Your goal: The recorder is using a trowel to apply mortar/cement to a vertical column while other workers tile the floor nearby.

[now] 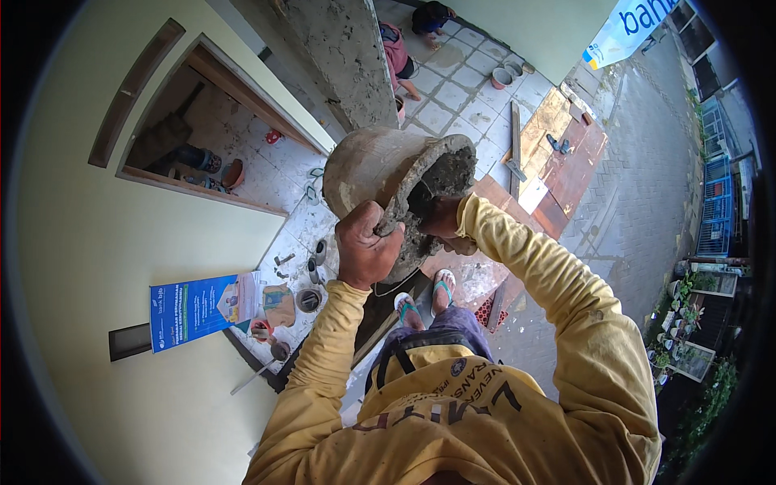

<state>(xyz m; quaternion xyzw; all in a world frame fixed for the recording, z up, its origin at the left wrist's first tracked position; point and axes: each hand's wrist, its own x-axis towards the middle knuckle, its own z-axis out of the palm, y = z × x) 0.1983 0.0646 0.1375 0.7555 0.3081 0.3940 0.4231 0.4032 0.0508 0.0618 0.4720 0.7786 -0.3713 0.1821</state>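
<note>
A bucket [368, 166] caked with grey cement is tipped on its side in front of me, its mouth turned right and toward me. Wet grey mortar [449, 171] coats the inside and the rim. My left hand [368, 245] is closed over the near left part of the rim. At the mouth, my right hand [444, 221] reaches in against the mortar; its fingers are mostly hidden, so what it may hold does not show. A thin wire handle hangs below the rim.
A rough cement beam [331, 56] rises just beyond the bucket. Far below, two people crouch on the tiled floor [465, 81] near small buckets [502, 78]. Wooden boards [570, 158] lie to the right. My sandalled feet [443, 289] stand high above tools and a blue banner [202, 307].
</note>
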